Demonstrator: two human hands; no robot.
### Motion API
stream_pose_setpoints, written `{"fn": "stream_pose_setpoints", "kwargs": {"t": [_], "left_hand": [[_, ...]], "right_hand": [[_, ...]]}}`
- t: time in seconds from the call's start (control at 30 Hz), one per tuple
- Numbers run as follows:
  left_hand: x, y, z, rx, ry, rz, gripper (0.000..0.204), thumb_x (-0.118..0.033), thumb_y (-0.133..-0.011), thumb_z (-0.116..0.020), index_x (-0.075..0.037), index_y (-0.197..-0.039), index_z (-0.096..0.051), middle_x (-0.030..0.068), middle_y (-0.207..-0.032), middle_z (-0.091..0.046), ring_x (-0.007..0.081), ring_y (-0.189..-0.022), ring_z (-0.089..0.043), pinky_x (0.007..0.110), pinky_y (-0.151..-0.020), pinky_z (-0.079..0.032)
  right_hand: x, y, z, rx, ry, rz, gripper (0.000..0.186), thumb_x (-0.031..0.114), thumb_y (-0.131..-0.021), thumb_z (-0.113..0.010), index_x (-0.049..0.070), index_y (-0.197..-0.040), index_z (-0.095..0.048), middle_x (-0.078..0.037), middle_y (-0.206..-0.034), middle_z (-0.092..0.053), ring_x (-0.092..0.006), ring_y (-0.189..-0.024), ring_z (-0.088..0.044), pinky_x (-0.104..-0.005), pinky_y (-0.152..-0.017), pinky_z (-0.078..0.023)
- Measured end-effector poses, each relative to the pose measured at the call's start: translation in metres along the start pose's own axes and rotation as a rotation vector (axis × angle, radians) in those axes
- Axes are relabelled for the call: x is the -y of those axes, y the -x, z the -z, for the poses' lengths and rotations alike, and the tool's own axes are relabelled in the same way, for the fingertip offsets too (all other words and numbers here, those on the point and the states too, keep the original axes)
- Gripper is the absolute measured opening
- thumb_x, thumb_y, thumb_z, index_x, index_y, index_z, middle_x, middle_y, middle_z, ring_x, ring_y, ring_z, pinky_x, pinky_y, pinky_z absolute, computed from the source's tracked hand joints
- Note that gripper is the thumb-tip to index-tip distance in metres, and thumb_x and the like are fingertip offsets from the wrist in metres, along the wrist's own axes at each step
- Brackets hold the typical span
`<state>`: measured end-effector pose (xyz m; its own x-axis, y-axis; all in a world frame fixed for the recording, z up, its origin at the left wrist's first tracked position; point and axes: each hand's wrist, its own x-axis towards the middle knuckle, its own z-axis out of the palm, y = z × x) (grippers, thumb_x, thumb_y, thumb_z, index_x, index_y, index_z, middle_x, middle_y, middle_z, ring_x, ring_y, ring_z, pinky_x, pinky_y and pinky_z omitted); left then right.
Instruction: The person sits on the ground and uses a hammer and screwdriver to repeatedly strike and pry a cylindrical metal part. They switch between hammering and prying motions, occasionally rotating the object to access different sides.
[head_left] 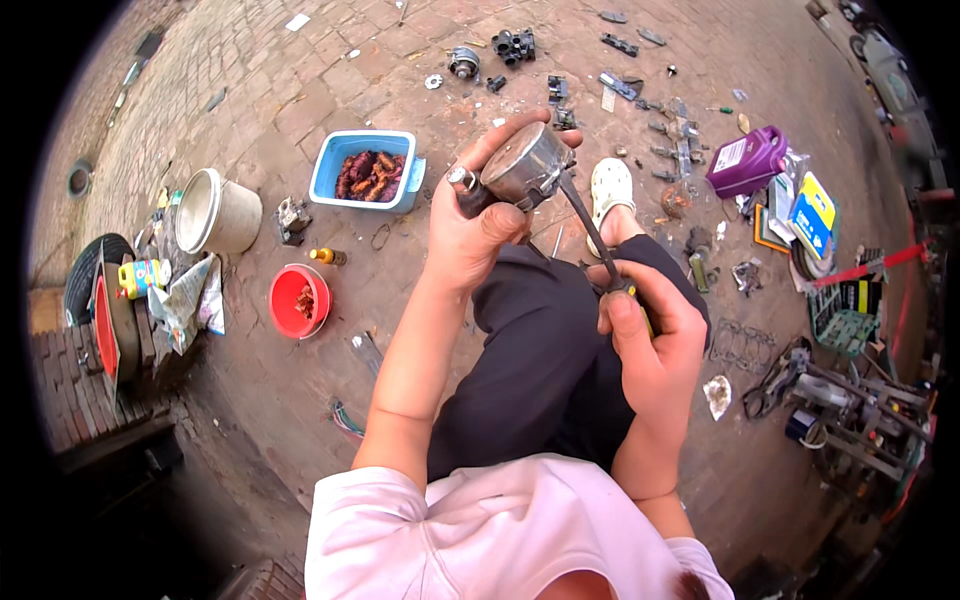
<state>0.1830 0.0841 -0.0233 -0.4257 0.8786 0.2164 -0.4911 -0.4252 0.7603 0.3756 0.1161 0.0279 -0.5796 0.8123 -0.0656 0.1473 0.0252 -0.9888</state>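
Note:
My left hand [480, 215] is closed round a drum-shaped metal part [520, 165] with a worn brownish-grey end face; its exact kind I cannot make out. A dark stub with a shiny round tip juts from it by my thumb. In my right hand [655, 330] is a screwdriver [594, 228] with a long dark shaft and a black and yellow handle. Its shaft points up and left, and the tip meets the lower right edge of the metal part. Both hands are raised above my lap, over my dark trousers [540, 350].
A blue basin [365, 200] of reddish-brown coils, a red bucket [300, 300], a white bucket [220, 215] and a small yellow bottle [327, 257] stand left. Loose machine parts [515, 47] lie ahead on the brick floor. At right are a purple jug [747, 162] and scrap metal [850, 400].

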Motion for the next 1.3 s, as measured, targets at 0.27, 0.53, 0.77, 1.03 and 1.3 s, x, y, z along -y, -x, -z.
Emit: {"fn": "stream_pose_setpoints", "kwargs": {"t": [0.27, 0.53, 0.77, 1.03, 1.3], "left_hand": [[-0.05, 0.103, -0.043, -0.196, -0.216, -0.122, 0.097, -0.054, -0.069, -0.08, 0.007, -0.134, -0.042, 0.0197, -0.116, -0.063, -0.0006, -0.047, -0.036, 0.015, -0.043, -0.029], [-0.073, 0.16, -0.053, -0.299, -0.326, -0.228, 0.099, -0.062, -0.07, -0.074, 0.008, -0.133, -0.042, 0.019, -0.112, -0.065, -0.0015, -0.048, -0.037, 0.014, -0.046, -0.03], [-0.083, 0.165, -0.068, -0.291, -0.38, -0.294, 0.098, -0.059, -0.07, -0.076, 0.008, -0.133, -0.042, 0.0203, -0.115, -0.064, -0.0019, -0.05, -0.039, 0.014, -0.049, -0.033], [-0.082, 0.166, -0.081, -0.336, -0.444, -0.289, 0.093, -0.051, -0.069, -0.081, 0.005, -0.133, -0.044, 0.019, -0.114, -0.065, 0.0021, -0.069, -0.057, 0.014, -0.052, -0.038], [-0.08, 0.167, -0.076, -0.265, -0.347, -0.276, 0.076, -0.024, -0.071, -0.084, 0.003, -0.132, -0.048, 0.009, -0.119, -0.059, 0.0139, -0.107, -0.057, 0.027, -0.092, -0.045]], "right_hand": [[0.029, 0.091, -0.013, 0.125, -0.103, -0.011, 0.024, 0.014, -0.093, -0.059, -0.005, -0.107, -0.063, -0.001, -0.07, -0.058, -0.0045, -0.063, -0.051, -0.018, -0.055, -0.038], [0.035, 0.133, -0.027, 0.319, -0.266, -0.099, 0.028, 0.015, -0.095, -0.056, -0.004, -0.115, -0.059, -0.001, -0.075, -0.058, -0.0013, -0.059, -0.045, -0.0158, -0.051, -0.032], [0.027, 0.142, -0.022, 0.446, -0.548, -0.209, 0.034, 0.023, -0.098, -0.052, -0.005, -0.117, -0.056, -0.003, -0.073, -0.054, -0.0002, -0.053, -0.034, -0.0152, -0.045, -0.024], [0.032, 0.143, -0.013, 0.463, -0.608, -0.268, 0.036, 0.025, -0.099, -0.049, -0.006, -0.116, -0.056, -0.003, -0.071, -0.052, -0.0007, -0.051, -0.034, -0.0152, -0.043, -0.023], [0.029, 0.139, -0.011, 0.484, -0.637, -0.288, 0.037, 0.027, -0.1, -0.048, -0.006, -0.115, -0.056, -0.004, -0.071, -0.053, -0.0009, -0.05, -0.034, -0.0153, -0.043, -0.025]]}}
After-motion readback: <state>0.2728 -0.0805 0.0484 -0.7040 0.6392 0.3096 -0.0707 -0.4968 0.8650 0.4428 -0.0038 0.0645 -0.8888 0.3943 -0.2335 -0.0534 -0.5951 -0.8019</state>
